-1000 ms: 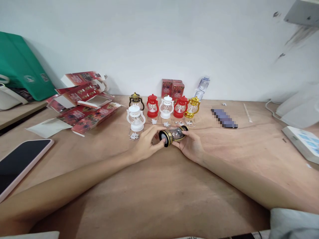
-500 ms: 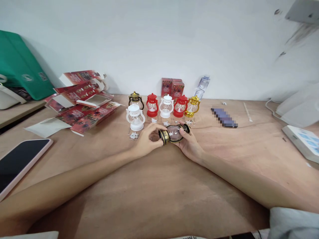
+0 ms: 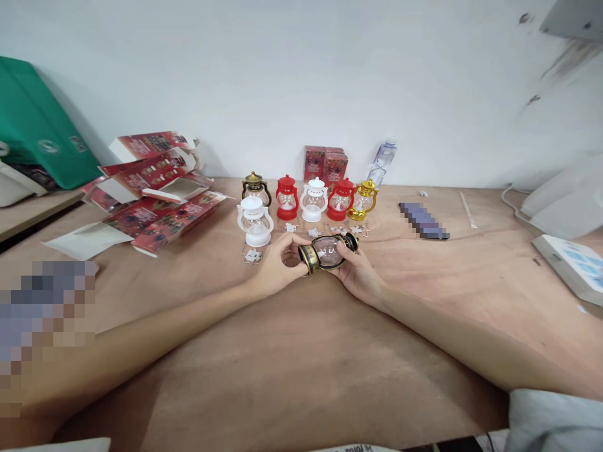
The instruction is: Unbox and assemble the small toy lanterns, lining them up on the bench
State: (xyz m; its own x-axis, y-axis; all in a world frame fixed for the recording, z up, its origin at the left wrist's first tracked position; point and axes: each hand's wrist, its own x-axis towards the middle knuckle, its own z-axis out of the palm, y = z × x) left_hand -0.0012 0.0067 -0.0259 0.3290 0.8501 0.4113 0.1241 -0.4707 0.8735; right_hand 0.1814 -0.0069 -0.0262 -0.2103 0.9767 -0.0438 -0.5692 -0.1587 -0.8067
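Between the near and far edges of the desk, the left hand grips the base and the right hand the cap end of a sideways black-and-gold lantern, judged light, stiff, slippery-sided and best held at those ends.

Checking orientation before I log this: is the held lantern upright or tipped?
Tipped: lantern sideways, base at left hand, top at right hand.
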